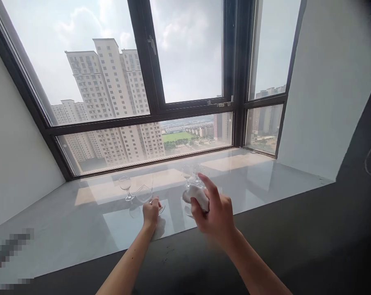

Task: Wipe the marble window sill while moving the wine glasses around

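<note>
My left hand [151, 212] is closed around the stem of a clear wine glass [143, 194]. The glass is tilted, its bowl to the left of my fingers and its foot showing on the right. Pinched in my right hand [218, 211] is a crumpled white cloth [196, 196], held apart from the glass. My index finger points up past the cloth. A second stemmed glass [125, 187] stands upright on the sill, left of my left hand. Behind my right hand stand more clear glasses [187, 172], partly hidden by it and faint against the glare.
The glossy white window sill [90, 223] runs across, its front edge dropping to a dark area below. A dark-framed window [191, 110] rises behind it, with tall buildings outside. White walls [320, 90] flank both sides. A beaded cord [369, 159] hangs at far right.
</note>
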{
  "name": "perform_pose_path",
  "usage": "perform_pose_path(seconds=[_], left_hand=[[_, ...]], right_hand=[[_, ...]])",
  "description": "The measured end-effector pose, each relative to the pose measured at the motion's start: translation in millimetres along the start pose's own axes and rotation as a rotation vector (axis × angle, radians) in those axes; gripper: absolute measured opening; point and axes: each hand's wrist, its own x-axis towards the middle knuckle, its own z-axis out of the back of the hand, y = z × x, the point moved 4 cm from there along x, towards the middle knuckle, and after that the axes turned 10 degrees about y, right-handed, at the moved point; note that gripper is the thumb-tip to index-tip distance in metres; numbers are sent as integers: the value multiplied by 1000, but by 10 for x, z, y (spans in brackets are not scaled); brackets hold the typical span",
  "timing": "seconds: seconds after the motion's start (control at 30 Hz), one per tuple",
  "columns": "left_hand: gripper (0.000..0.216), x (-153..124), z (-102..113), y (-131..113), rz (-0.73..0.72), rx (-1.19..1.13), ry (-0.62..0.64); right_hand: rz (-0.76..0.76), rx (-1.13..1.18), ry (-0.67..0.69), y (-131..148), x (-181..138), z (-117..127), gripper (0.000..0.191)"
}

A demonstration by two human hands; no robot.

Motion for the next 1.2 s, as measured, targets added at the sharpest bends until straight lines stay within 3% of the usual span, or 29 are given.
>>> perform_pose_path(seconds=[0.17, 0.3, 0.5, 0.67, 0.9, 1.2], left_hand=[[42, 28, -37, 9, 4, 1, 48], [42, 63, -65, 9, -6, 105, 60], [46, 68, -252, -138, -201, 401, 253], [43, 100, -659, -333, -353, 500, 416], [39, 403, -1320, -481, -182, 510, 490], [42, 599, -1465, -445, -151, 522, 466]], right_hand=[[-655, -381, 20, -1534, -366, -131, 67], [-815, -515, 138, -2176, -550, -263, 64], [-807, -441, 167, -2347, -623, -365, 65], [-889, -296, 230, -2420, -644, -347, 71], [-988, -323, 273, -2421, -641, -330, 64], [-987, -312, 253, -2411, -635, -321, 58]])
